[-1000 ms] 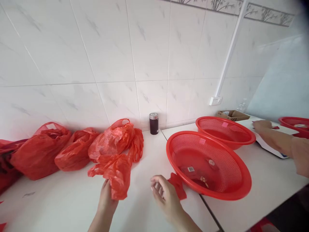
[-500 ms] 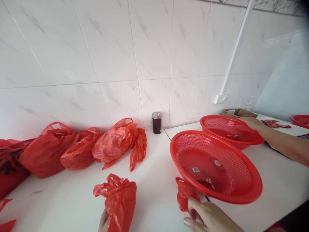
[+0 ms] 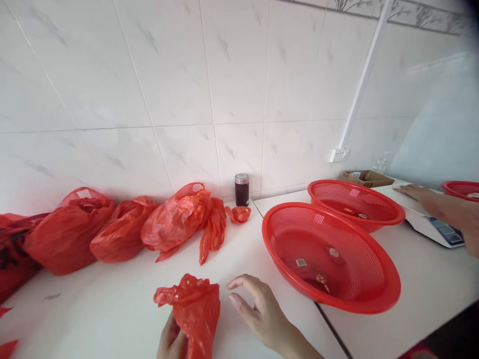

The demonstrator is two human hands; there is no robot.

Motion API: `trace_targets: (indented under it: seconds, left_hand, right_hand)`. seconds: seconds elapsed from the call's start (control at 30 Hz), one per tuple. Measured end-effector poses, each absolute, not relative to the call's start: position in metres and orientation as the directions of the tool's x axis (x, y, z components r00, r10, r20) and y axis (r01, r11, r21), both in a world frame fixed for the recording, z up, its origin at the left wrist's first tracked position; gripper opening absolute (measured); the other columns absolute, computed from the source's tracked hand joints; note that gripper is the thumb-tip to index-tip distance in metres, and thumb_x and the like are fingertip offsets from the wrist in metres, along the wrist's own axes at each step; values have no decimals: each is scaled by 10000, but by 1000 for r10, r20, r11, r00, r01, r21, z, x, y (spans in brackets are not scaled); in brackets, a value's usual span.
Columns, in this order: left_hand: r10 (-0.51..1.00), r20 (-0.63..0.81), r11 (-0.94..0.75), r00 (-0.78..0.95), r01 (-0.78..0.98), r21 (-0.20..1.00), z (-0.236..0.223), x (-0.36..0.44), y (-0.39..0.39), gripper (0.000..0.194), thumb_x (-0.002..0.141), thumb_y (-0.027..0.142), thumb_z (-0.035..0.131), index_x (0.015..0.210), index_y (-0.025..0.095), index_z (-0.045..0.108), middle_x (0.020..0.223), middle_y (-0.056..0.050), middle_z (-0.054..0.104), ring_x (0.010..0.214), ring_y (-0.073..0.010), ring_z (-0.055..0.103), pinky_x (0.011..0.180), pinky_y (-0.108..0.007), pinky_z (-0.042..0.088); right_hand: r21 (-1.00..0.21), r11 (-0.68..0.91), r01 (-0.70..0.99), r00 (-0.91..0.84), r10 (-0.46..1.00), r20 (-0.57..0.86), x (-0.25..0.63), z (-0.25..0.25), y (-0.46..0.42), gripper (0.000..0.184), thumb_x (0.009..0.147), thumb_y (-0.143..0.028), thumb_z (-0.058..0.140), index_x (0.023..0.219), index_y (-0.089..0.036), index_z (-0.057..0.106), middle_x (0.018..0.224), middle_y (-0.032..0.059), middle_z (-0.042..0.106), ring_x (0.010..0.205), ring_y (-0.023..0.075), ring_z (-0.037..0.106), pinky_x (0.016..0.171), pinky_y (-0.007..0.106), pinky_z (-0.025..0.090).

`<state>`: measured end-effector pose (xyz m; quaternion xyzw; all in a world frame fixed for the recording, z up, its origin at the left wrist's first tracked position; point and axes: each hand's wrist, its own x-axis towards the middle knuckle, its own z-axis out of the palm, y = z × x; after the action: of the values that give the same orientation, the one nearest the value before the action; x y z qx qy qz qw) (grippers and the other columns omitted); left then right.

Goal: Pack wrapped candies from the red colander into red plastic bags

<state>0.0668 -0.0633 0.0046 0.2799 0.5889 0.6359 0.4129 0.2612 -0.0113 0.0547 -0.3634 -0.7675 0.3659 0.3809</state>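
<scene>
Item: crumpled red plastic bag (image 3: 190, 309), upright near the front edge of the white table (image 3: 93, 319), gripped in the left hand (image 3: 171, 340), its fingers closed around the lower part. Right hand (image 3: 264, 311): open, empty, fingers curved, just beside the bag.

Along the table's back edge: a row of bulging red plastic bags (image 3: 175, 222); a small twisted red plastic bag (image 3: 238, 214); a dark cylindrical canister with a silver lid (image 3: 241, 190).

Toward the right: a round red perforated plastic basket (image 3: 271, 249) holding small packets, one with a barcode sticker; a second red basket (image 3: 374, 225) behind it.

Far right: a co-worker's hand (image 3: 419, 193) over a white digital scale (image 3: 437, 229).

Step, as judged: one bag handled singly. Any further work on it calls for the free right hand.
</scene>
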Motion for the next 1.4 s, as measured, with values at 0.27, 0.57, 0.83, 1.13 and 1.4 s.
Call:
trace_targets:
  seconds: [0.27, 0.57, 0.83, 1.13, 1.4]
  left_hand:
    - [947, -190, 80, -260, -380, 921, 18, 90, -68, 313, 657, 382, 801, 683, 202, 546, 662, 33, 595, 570, -112, 502, 543, -208, 436]
    - [919, -238, 58, -314, -490, 870, 24, 18, -90, 276, 622, 347, 828, 744, 213, 621, 629, 32, 634, 566, -136, 582, 569, -227, 467]
    - [860, -205, 10, -467, -388, 922, 21, 0, -103, 420, 656, 461, 786, 1013, 256, 701, 909, -31, 732, 784, -228, 656, 635, -274, 529]
    - [898, -49, -67, -437, -248, 966, 56, 47, -104, 269, 688, 429, 764, 726, 219, 602, 651, 21, 551, 611, -138, 494, 576, -215, 456]
    - [880, -140, -94, -454, -455, 886, 46, 28, -114, 283, 631, 437, 757, 788, 241, 627, 720, -21, 606, 659, -196, 564, 600, -302, 501]
  right_hand:
    - [-979, 182, 91, -423, 897, 128, 249, 25, -27, 100, 876, -291, 574, 906, -197, 593, 852, 27, 659, 771, 162, 621, 710, 269, 487]
    - [-942, -68, -329, -289, 957, 32, 271, 34, -28, 338, 843, -527, 607, 832, -210, 488, 786, -14, 568, 730, 133, 583, 665, 253, 485]
    - [-975, 175, -139, -170, 965, 197, 263, 50, -26, 264, 932, -456, 492, 1063, -230, 525, 1168, 99, 595, 1054, 225, 590, 894, 383, 489]
    - [-779, 563, 275, -600, 734, 319, 235, 87, -45, 195, 917, -188, 431, 984, -232, 609, 859, 36, 666, 766, 171, 629, 711, 278, 485]
    - [-801, 532, 274, -701, 681, 213, 219, 62, -37, 210, 810, -154, 506, 939, -254, 639, 794, -9, 672, 699, 146, 629, 644, 227, 468]
